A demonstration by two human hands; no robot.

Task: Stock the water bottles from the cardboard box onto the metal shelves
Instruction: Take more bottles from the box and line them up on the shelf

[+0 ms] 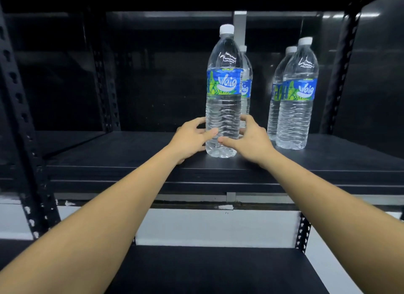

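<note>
A clear water bottle [223, 59] with a white cap and blue-green label stands upright near the front of the black metal shelf [131, 149]. My left hand [190, 138] curls round its lower left side, thumb across the front. My right hand [251, 138] wraps its lower right side, thumb meeting the left one. A second bottle [246, 75] stands directly behind it, mostly hidden. Two more bottles [298, 101] stand one behind the other to the right. The cardboard box is out of view.
Perforated black uprights [21, 118] frame the shelf at left and right [336, 85]. The shelf's left half is bare board. A lower shelf [218, 269] lies below, and the shelf above leaves little room over the caps.
</note>
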